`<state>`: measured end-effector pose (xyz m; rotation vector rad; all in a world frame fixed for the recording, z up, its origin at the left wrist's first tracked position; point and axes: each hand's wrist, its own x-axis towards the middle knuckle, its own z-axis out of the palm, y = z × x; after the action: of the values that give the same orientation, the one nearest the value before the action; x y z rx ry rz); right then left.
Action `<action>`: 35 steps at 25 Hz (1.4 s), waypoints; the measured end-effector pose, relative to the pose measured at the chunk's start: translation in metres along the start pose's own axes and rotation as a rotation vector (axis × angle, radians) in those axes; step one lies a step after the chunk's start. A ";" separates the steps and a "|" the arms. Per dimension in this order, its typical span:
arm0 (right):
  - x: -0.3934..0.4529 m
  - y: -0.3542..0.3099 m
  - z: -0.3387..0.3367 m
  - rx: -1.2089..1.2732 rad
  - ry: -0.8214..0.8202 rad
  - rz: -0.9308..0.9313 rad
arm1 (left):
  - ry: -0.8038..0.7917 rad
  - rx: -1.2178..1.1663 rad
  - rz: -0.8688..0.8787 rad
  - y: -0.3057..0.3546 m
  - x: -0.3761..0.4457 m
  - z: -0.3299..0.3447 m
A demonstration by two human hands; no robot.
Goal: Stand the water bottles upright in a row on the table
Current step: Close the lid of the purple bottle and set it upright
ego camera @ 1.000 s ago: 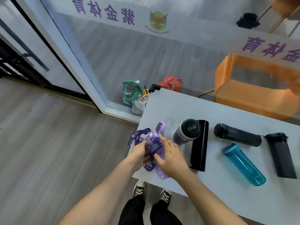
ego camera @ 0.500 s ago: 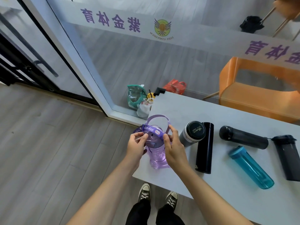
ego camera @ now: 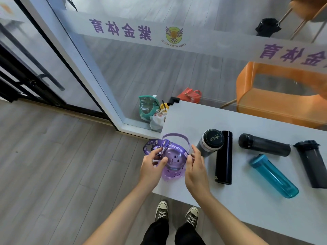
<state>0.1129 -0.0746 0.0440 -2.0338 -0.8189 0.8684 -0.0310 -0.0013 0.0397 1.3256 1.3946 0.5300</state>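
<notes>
The left hand [ego camera: 152, 167] and right hand [ego camera: 195, 171] cup the purple bottle [ego camera: 174, 162] between them, fingers touching its sides and its "Nice day" strap [ego camera: 165, 145], so it stands upright at the near left corner of the bench [ego camera: 265, 214]. This looks like the first bottle being settled; next the hands should let go gently, keeping the strap from tugging it over the edge. Just right of the right hand a grey tumbler [ego camera: 210, 142] seems to lean by a lying black flask [ego camera: 223, 157]; further right lie a dark bottle [ego camera: 264, 145], a teal bottle [ego camera: 273, 175] and a smoky square bottle [ego camera: 312, 164]. Beyond stands a glass partition [ego camera: 141, 68], grey plank floor [ego camera: 53, 165] below.
</notes>
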 end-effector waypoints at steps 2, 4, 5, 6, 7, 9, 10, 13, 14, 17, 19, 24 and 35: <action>-0.016 -0.002 -0.003 -0.042 -0.016 -0.004 | -0.007 0.037 0.001 -0.005 -0.001 -0.003; -0.023 -0.005 -0.004 -0.009 -0.021 0.054 | 0.023 -0.010 0.004 -0.009 0.001 -0.007; -0.022 -0.007 -0.004 0.040 -0.020 0.102 | 0.041 -0.085 -0.027 -0.010 0.003 -0.008; -0.019 -0.010 -0.004 0.090 -0.027 0.153 | 0.034 -0.159 -0.063 -0.010 0.006 -0.008; -0.016 -0.013 -0.003 0.135 -0.038 0.206 | -0.003 -0.199 -0.097 -0.008 0.009 -0.009; -0.008 -0.021 -0.001 0.224 -0.069 0.301 | -0.109 -0.193 -0.115 -0.005 0.015 -0.008; -0.004 -0.025 0.000 0.276 -0.077 0.338 | -0.144 -0.193 -0.113 -0.004 0.018 -0.008; 0.008 -0.033 0.003 0.271 -0.027 0.374 | -0.155 -0.283 -0.140 -0.001 0.029 -0.008; 0.013 -0.034 0.004 0.256 -0.023 0.390 | -0.141 -0.308 -0.151 0.001 0.034 -0.009; 0.034 -0.039 0.010 0.268 -0.108 0.449 | -0.085 -0.362 -0.202 0.010 0.054 -0.017; 0.053 -0.048 0.016 0.249 -0.156 0.456 | -0.052 -0.382 -0.227 0.015 0.072 -0.021; 0.116 -0.078 0.015 0.267 -0.200 0.428 | 0.006 -0.413 -0.209 0.048 0.119 -0.018; 0.259 -0.093 -0.033 0.339 -0.148 0.427 | -0.095 -0.383 -0.156 0.131 0.232 0.047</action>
<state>0.2616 0.1593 0.0596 -1.8790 -0.2805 1.3103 0.1143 0.2275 0.0486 0.9150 1.2325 0.5863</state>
